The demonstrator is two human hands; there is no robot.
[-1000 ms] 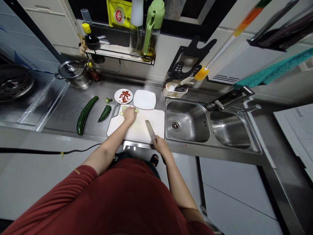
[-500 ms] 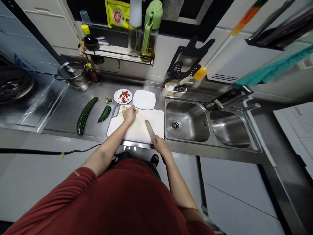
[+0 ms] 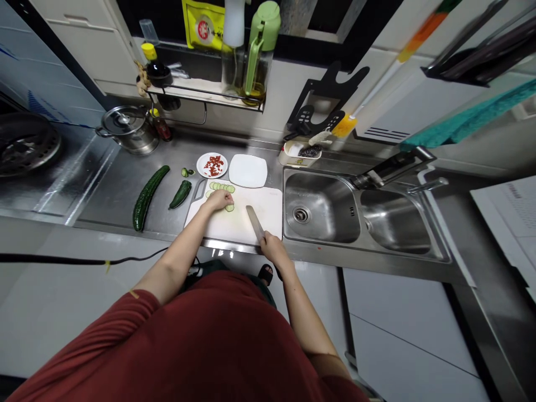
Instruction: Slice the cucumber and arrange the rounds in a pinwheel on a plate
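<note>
My left hand (image 3: 219,199) is over the left part of the white cutting board (image 3: 245,226), its fingers drawn together at a cucumber slice (image 3: 229,208). The fingers partly hide that slice and others by them. Above the hand, thin pale-green cucumber slices (image 3: 221,187) lie overlapping in a row along the board's upper edge. My right hand (image 3: 273,247) is closed round the handle of a kitchen knife (image 3: 254,221). Its blade points up and left, low over the board's right half; whether it touches the board I cannot tell.
A plate of chopped red pieces (image 3: 212,166) and a white square plate (image 3: 248,171) stand behind the board. On the left lie a long cucumber (image 3: 149,196), a shorter cut piece (image 3: 180,195) and cucumber ends (image 3: 187,172). A double sink (image 3: 321,206) adjoins on the right.
My left hand has moved down and slightly left, off the row of cucumber slices, which now shows more fully. The knife and my right hand have barely shifted.
</note>
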